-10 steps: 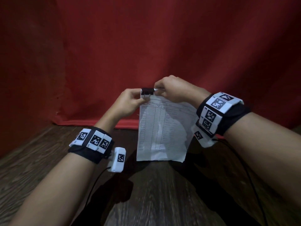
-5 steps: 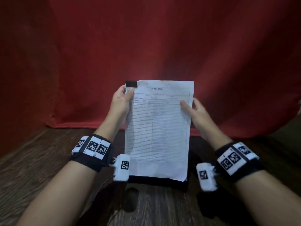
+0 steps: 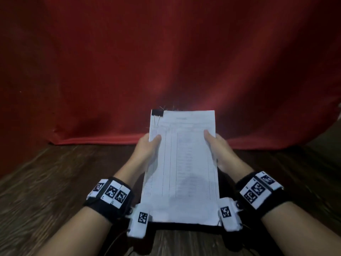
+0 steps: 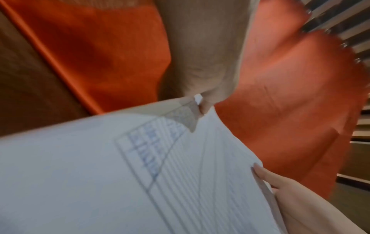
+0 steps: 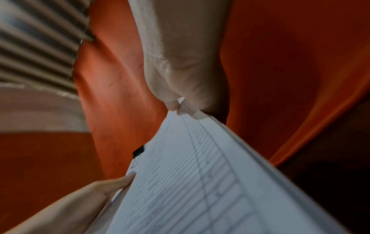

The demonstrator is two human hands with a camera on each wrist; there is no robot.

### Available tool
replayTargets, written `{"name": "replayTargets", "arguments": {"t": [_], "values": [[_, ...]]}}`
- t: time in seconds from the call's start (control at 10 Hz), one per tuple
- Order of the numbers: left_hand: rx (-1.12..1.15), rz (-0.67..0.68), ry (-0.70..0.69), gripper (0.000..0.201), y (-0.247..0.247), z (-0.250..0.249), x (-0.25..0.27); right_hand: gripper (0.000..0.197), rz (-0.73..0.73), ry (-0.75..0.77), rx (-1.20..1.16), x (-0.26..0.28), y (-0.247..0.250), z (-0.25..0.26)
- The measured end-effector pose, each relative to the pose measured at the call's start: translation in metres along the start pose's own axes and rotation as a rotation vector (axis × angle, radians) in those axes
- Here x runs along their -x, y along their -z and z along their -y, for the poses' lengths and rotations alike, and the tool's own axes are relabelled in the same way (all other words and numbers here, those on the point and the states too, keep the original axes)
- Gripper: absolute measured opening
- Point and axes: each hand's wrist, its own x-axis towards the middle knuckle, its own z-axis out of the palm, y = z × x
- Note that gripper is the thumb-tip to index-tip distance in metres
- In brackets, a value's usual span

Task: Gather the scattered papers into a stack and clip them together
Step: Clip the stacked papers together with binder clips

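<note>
A stack of white printed forms (image 3: 184, 163) is held above the wooden floor, face up and tilted toward me. A black binder clip (image 3: 157, 113) grips its top left corner, its wire handles folded down on the page. My left hand (image 3: 150, 145) holds the stack's left edge, thumb on top. My right hand (image 3: 215, 143) holds the right edge the same way. The left wrist view shows the paper (image 4: 100, 174) pinched by the left thumb. In the right wrist view the clip (image 5: 138, 151) sits on the far corner of the stack (image 5: 200, 182).
A red cloth backdrop (image 3: 166, 61) hangs behind and ends on the dark wooden floor (image 3: 46, 182). A corrugated metal surface (image 5: 36, 44) shows beyond the cloth in the wrist views.
The clip went onto the stack's top left corner and my right hand let go of it. Both hands slid down to the side edges and lowered the stack toward me.
</note>
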Motion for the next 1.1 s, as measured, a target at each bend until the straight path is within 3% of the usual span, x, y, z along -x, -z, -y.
{"name": "replayTargets", "arguments": {"t": [0.1,0.2,0.3,0.4,0.5,0.6,0.7,0.8,1.0,1.1], "values": [[-0.167,0.063,0.313,0.021,0.002,0.034,-0.006,0.03,0.006,-0.1,0.289,0.012,0.001,-0.025],[-0.421,0.152,0.472,0.053,0.012,0.062,-0.014,0.028,0.161,-0.2,0.653,0.009,0.001,-0.055],[-0.546,0.114,0.467,0.055,0.017,0.071,-0.03,0.024,0.22,-0.175,0.738,-0.005,0.0,-0.061],[-0.661,0.086,0.424,0.06,0.023,0.076,-0.047,0.05,0.151,-0.181,0.749,-0.026,-0.003,-0.06],[-0.795,0.115,0.384,0.03,0.024,0.072,-0.055,0.054,0.148,-0.253,0.919,-0.038,-0.006,-0.065],[-0.962,0.254,0.403,0.035,0.024,0.064,-0.059,0.005,0.228,-0.308,1.097,-0.037,-0.013,-0.068],[-1.229,0.385,0.424,0.05,0.017,0.058,-0.061,0.015,0.292,-0.285,1.287,-0.04,-0.021,-0.079],[-1.345,0.395,0.353,0.065,0.006,0.059,-0.062,0.033,0.246,-0.212,1.379,-0.037,-0.026,-0.088],[-1.288,0.408,0.405,0.07,0.004,0.058,-0.054,0.033,0.21,-0.196,1.443,-0.028,-0.027,-0.087],[-1.273,0.369,0.35,0.075,0.003,0.052,-0.038,0.015,0.227,-0.21,1.402,-0.013,-0.027,-0.069]]}}
